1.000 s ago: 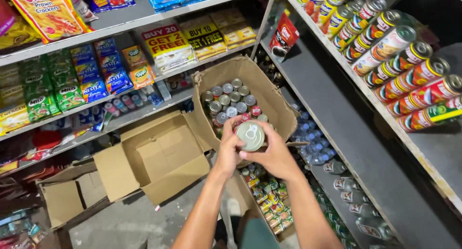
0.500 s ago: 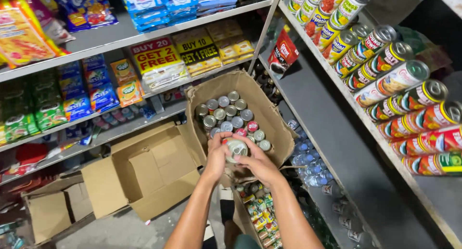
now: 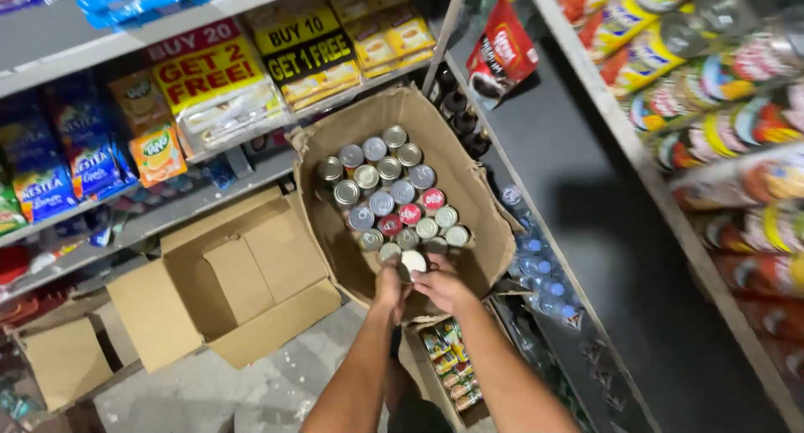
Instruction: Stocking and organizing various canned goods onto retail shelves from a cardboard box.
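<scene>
Both hands, left [image 3: 390, 284] and right [image 3: 441, 287], clamp one silver-topped round tin can [image 3: 411, 265] at the six o'clock edge of the open brown cardboard box [image 3: 469, 182], many cans [image 3: 387, 197] left inside.

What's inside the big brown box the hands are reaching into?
The cardboard box holds many upright cans, showing silver and red tops. The left hand and right hand hold one can at the near edge. Whatever lies beneath the cans is covered.
</scene>
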